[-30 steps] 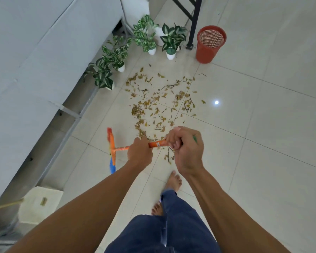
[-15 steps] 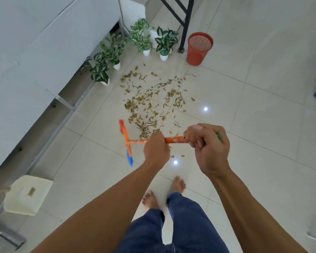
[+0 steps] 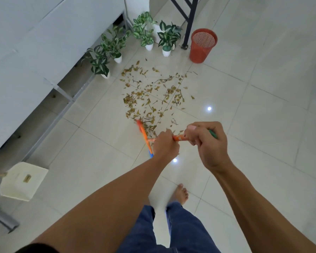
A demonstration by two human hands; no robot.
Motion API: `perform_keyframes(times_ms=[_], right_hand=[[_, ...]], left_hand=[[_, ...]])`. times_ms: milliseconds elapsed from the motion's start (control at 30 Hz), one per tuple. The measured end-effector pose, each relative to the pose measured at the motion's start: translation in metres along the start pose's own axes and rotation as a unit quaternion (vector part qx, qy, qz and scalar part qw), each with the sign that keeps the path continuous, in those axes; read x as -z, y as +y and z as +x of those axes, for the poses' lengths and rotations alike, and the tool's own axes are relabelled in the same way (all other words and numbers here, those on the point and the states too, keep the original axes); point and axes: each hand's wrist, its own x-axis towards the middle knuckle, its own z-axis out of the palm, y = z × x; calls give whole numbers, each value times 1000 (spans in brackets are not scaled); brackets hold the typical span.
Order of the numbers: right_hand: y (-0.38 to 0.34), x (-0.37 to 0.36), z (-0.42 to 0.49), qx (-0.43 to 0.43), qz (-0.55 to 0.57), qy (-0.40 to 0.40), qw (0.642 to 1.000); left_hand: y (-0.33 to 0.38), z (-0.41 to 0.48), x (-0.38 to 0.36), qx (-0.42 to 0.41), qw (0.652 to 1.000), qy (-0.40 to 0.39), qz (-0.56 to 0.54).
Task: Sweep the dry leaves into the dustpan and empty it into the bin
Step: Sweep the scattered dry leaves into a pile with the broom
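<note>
Tiled floor (image 3: 263, 125): dry leaves (image 3: 150, 95) lie scattered in one patch, between the potted plants (image 3: 115, 44) and the broom. Cream dustpan (image 3: 22, 181) sits on the floor at far left, well apart from the leaves. Red mesh bin (image 3: 202, 46) stands upright beyond the patch, near the plants. Orange broom (image 3: 144, 137): head at the near edge of the leaves. Left grip (image 3: 165, 145) wrapped round the handle just behind the head. Right grip (image 3: 208, 143) wrapped round it higher up, just beside the left.
</note>
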Motion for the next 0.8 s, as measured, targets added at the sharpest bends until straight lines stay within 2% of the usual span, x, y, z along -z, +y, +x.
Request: perform_keyframes(times_ms=[200,267,433,533,700,800], right_hand=[[-22,55,11,13,67,-58,996],[-18,68,12,-9,70,-64,995],[-8,79,16,-49,2,-105,993],[-13,88,25,-51,-36,-124,990],[-32,118,32,-11,-6,-87,996],[-51,136,26,24,22,-24,999]], left_hand=[[29,-15,-19,36,994,106,-4],[29,-19,-35,58,994,94,-9],[41,-15,-69,84,996,-7,-42],[63,-4,-75,78,996,0,-50],[100,13,-56,23,999,41,-8],[120,12,-48,-16,998,59,24]])
